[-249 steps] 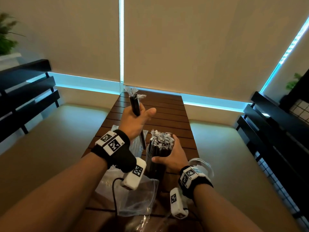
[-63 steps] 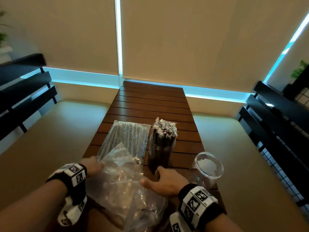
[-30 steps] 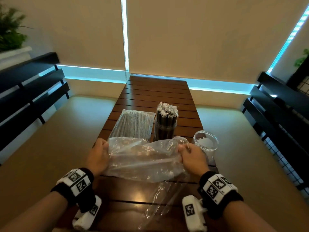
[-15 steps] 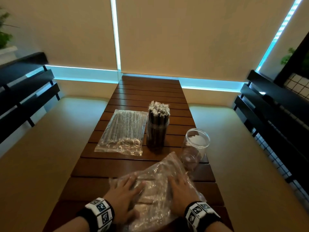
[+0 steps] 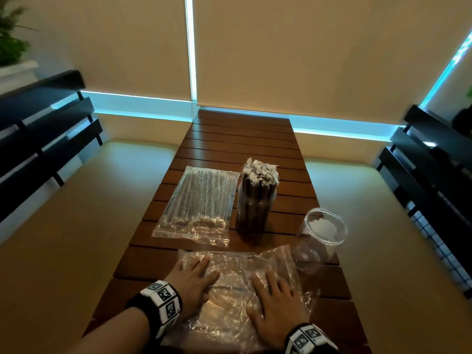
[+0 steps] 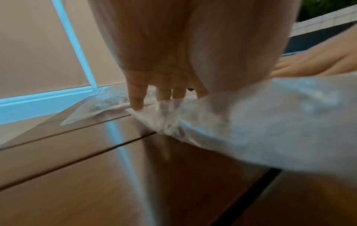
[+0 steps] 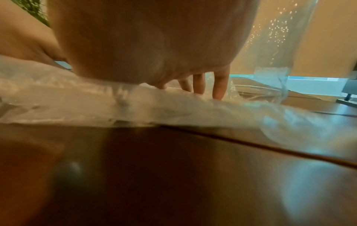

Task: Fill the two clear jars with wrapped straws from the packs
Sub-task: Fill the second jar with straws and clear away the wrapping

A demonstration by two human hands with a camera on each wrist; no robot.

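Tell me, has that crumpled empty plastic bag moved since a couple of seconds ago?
Yes. The empty bag now lies flat under both hands, nearer the person than the full jar; earlier it was bunched beside that jar, over the straw pack.

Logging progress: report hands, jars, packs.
Left hand and right hand flat on empty bag. One jar full, other jar empty. Full pack untouched.
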